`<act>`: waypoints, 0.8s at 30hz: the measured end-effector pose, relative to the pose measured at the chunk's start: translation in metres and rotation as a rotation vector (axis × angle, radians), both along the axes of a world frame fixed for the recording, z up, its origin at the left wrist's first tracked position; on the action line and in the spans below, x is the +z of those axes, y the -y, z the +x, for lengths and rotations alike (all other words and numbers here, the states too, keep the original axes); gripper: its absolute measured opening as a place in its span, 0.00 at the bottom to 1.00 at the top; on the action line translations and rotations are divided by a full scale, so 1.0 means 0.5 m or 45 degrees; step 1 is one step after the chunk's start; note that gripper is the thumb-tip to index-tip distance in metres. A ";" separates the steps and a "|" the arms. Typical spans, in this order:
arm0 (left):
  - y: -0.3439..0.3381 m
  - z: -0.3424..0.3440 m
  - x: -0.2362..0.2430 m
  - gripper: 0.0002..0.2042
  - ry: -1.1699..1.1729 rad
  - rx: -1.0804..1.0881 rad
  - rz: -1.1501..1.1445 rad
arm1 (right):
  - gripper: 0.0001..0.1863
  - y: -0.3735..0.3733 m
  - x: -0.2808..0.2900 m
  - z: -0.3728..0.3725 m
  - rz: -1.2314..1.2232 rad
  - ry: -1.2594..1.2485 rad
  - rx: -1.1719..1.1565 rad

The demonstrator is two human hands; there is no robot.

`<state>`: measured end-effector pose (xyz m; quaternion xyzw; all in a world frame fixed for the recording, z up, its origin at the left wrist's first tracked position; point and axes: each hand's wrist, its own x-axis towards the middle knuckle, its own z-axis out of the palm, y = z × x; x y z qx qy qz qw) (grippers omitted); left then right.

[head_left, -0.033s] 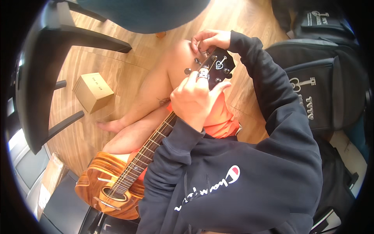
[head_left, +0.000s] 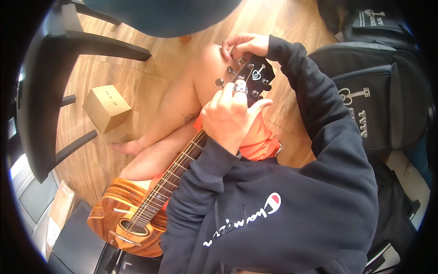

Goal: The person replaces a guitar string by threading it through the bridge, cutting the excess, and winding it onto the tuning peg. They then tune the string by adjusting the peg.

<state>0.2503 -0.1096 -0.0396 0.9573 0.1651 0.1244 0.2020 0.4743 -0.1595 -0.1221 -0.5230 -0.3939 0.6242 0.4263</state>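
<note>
An acoustic guitar [head_left: 150, 205] slants across my lap, its wooden body at the lower left and its black headstock [head_left: 261, 75] at the upper middle. My left hand [head_left: 227, 112] rests over the neck just below the headstock, fingers bent around it and thumb out to the right. A chunky silver ring [head_left: 240, 86] shows at one finger. Thin strings run up to the posts. At the far side of the headstock, my right hand [head_left: 244, 45] pinches a tuning peg [head_left: 240, 60]; its fingertips partly cover it. Two more pegs show nearer.
On the wooden floor [head_left: 150, 59] a small cardboard box [head_left: 108, 107] sits left of my bare legs. A dark chair [head_left: 59, 59] stands at the far left, a rounded dark seat [head_left: 169, 16] at the top. Black gig bags [head_left: 369, 100] lean along the right.
</note>
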 end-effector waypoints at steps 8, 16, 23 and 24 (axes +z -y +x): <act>0.058 -0.025 -0.068 0.11 -0.044 -0.153 0.315 | 0.09 0.071 -0.013 -0.021 0.025 0.389 -0.055; 0.069 -0.031 -0.075 0.05 0.034 -0.166 0.268 | 0.13 0.088 -0.016 0.002 -0.167 0.098 -0.039; 0.085 -0.031 -0.079 0.04 -0.071 -0.130 0.331 | 0.05 0.055 -0.002 -0.034 -0.137 0.414 -0.003; 0.089 -0.033 -0.086 0.04 -0.042 -0.106 0.306 | 0.04 0.055 -0.012 -0.053 -0.098 0.469 -0.137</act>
